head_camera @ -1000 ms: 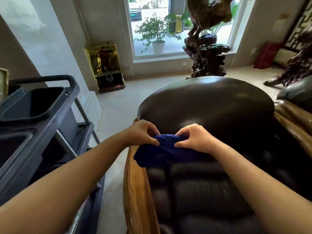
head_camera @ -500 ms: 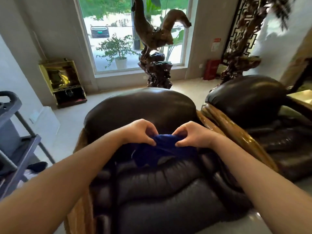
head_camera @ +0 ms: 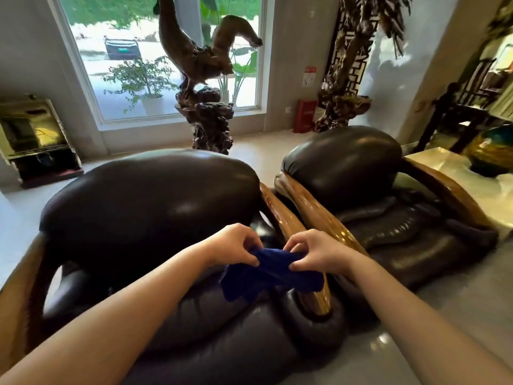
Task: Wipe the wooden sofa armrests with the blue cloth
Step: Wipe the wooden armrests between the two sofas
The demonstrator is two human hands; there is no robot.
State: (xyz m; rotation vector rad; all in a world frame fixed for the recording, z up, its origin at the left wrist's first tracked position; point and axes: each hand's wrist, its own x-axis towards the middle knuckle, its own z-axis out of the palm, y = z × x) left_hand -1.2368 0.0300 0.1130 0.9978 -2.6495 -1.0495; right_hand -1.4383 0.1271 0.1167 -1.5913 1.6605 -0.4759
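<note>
Both hands pinch a bunched blue cloth [head_camera: 266, 276] in mid-air over the near dark leather sofa chair [head_camera: 150, 207]. My left hand [head_camera: 236, 244] grips its left end and my right hand [head_camera: 313, 252] grips its right end. The cloth hangs just above and partly over the chair's glossy wooden right armrest [head_camera: 286, 218]. The chair's wooden left armrest [head_camera: 19, 284] curves along the left edge. A second leather chair [head_camera: 347, 165] stands to the right, its wooden left armrest [head_camera: 311, 209] close beside the first one and its right armrest [head_camera: 444, 187] further off.
A tall carved wooden sculpture [head_camera: 205, 79] stands before the window behind the chairs. A gold display case [head_camera: 33, 140] sits on the floor at left. A pale side table [head_camera: 458, 173] with a round vase [head_camera: 491, 151] is at right, dark wooden furniture [head_camera: 466, 101] beyond.
The view has swung right: the grey cart has left the frame and the second chair has come in. My hands, still holding the cloth, have shifted from the left armrest toward the right one.
</note>
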